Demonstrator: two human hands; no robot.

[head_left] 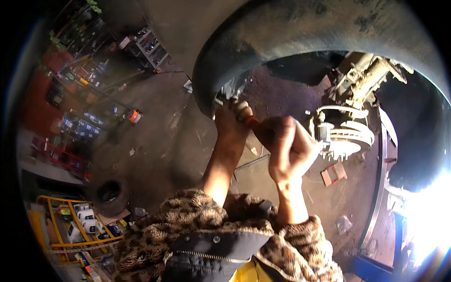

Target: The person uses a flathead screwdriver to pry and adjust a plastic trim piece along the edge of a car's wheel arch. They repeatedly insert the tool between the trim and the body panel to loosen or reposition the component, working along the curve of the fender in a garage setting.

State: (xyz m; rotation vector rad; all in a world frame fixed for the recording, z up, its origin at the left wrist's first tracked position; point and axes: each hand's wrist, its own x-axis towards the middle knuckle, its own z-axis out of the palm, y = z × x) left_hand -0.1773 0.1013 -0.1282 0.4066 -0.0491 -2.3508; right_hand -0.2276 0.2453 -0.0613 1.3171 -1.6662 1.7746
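My right hand (290, 148) is closed with the thumb on top, around a tool with an orange-red handle (252, 123). Only a short piece of that handle shows between my hands, so its kind is unclear. My left hand (232, 120) is at the lower front edge of the dark fender (206, 80), with fingers curled by the tool's far end. What those fingers pinch is hidden. Right above them, torn greyish liner material (233, 87) hangs at the wheel-arch edge. To the right, the bare brake disc (345, 145) with its studs sits below a muddy strut (364, 82).
A blue lift arm (371, 269) stands at the lower right beside a glaring lamp. On the floor are a red-edged carton piece (334, 173), a thin metal bar (252, 162) and a plastic bag (344, 224). Left are tires (112, 197), a yellow rack (47, 221) and a tool cart (151, 49).
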